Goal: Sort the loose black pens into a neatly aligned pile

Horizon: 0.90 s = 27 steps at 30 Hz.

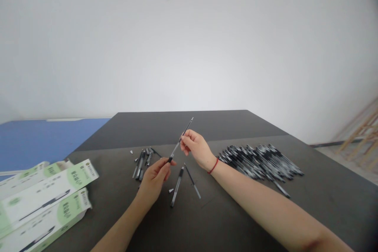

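My left hand [155,176] is closed around a pen barrel [170,159], whose black grip shows at the fingertips; the palm hides the rest. Above it, my right hand [197,146] pinches a thin pen refill [188,126] that slants up to the right. The refill's lower end lines up with the barrel's mouth; how far it sits inside I cannot tell. Below the hands, a clear pen with a black grip [177,187] lies on the table beside a loose refill [193,183] and a small pen tip [171,191].
A large heap of pens or refills [256,161] lies to the right on the dark table [189,228]. Several pen parts [141,163] are scattered left of my left hand. Green and white pen boxes [49,189] are stacked at the left edge. A wall [189,47] stands behind.
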Each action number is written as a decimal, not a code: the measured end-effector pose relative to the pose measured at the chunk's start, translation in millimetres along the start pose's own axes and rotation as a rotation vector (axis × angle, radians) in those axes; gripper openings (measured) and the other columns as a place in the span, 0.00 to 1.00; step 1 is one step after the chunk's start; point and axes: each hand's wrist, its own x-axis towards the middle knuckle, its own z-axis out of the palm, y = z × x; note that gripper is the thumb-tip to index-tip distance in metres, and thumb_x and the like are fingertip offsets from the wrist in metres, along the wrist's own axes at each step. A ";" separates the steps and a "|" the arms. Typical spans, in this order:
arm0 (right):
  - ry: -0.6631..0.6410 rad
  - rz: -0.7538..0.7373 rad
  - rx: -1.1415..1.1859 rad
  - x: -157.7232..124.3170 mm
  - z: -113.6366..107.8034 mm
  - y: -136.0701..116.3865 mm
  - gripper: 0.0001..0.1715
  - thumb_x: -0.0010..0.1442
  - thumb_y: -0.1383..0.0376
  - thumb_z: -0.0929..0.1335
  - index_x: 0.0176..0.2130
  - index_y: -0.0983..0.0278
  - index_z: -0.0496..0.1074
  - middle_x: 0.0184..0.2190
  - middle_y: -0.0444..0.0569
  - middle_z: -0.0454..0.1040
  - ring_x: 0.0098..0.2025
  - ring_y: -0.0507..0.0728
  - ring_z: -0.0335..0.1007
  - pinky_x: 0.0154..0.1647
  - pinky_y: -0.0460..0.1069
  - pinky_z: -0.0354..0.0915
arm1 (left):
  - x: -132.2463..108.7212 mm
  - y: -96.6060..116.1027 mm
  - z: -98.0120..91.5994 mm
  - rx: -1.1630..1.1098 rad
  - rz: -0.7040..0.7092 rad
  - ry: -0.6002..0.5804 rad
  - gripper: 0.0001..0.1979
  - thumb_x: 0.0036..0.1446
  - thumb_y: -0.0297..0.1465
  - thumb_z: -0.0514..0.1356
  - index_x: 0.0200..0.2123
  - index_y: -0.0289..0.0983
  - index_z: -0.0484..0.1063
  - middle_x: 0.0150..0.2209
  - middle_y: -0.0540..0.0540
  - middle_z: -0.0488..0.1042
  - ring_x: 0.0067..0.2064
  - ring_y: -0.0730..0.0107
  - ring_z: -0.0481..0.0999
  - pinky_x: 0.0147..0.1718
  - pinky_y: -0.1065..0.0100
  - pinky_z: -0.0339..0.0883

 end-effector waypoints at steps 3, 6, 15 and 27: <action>0.010 0.007 0.006 0.1 -0.9 1.2 0.10 0.56 0.61 0.64 0.28 0.63 0.60 0.17 0.36 0.66 0.14 0.46 0.55 0.15 0.42 0.51 | -0.5 0.9 0.7 -0.013 -0.008 0.006 0.16 0.52 0.43 0.57 0.36 0.36 0.73 0.18 0.56 0.58 0.18 0.78 0.54 0.15 0.76 0.45; 0.004 0.015 -0.001 -0.1 -1.2 0.3 0.10 0.56 0.60 0.64 0.28 0.63 0.60 0.17 0.36 0.65 0.14 0.45 0.55 0.16 0.42 0.51 | -0.9 1.8 0.9 -0.022 -0.017 0.009 0.17 0.52 0.44 0.57 0.36 0.36 0.73 0.18 0.56 0.58 0.17 0.79 0.54 0.14 0.76 0.45; -0.002 0.012 0.013 -2.9 0.0 -3.2 0.10 0.56 0.61 0.64 0.28 0.63 0.59 0.17 0.36 0.65 0.14 0.45 0.56 0.16 0.42 0.52 | -0.9 3.2 1.3 -0.023 -0.029 -0.002 0.16 0.51 0.43 0.58 0.35 0.36 0.73 0.17 0.57 0.57 0.17 0.79 0.52 0.14 0.76 0.44; -0.193 0.086 -0.377 -25.1 2.9 4.9 0.06 0.60 0.63 0.62 0.35 0.64 0.66 0.21 0.38 0.63 0.20 0.47 0.57 0.21 0.42 0.55 | 0.4 2.9 -1.9 -0.065 0.026 0.121 0.15 0.52 0.44 0.57 0.32 0.37 0.71 0.19 0.56 0.59 0.18 0.78 0.56 0.15 0.76 0.47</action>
